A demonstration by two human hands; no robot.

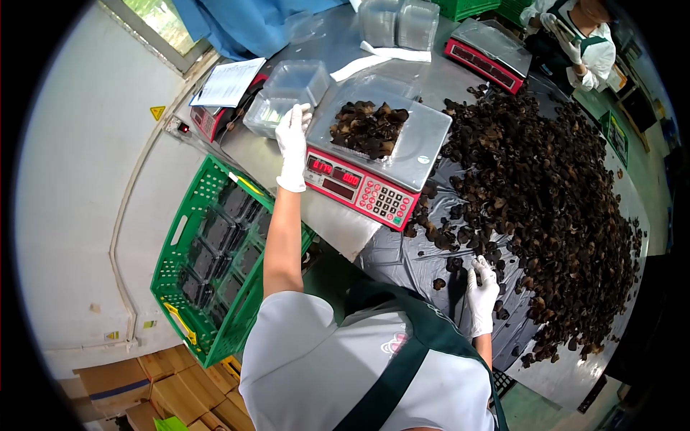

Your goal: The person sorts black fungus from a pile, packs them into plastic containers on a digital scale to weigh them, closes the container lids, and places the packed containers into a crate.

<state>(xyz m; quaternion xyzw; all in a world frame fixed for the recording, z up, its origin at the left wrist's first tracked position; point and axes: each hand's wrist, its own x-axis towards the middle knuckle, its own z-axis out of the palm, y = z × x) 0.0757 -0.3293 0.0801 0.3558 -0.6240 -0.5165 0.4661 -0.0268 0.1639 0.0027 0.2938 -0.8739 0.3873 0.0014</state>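
Observation:
My left hand (292,138), in a white glove, is raised beside the clear plastic containers (296,80), at the left edge of the scale. Its fingers are loosely bent, and I cannot tell whether they touch the plastic. On the scale (359,188) sits a clear tray of dark wood ear mushrooms (369,129); the red display is lit. My right hand (482,296), gloved too, hovers at the near edge of the mushroom pile (553,230), fingers slightly curled and apart. Nothing shows in it.
A green crate (208,161) with packed black-looking containers stands at left. Behind are a clipboard with paper (228,82), stacked clear trays (399,25) and a second scale (489,54). Another person (575,43) is at the far right. Cardboard boxes (183,388) lie below.

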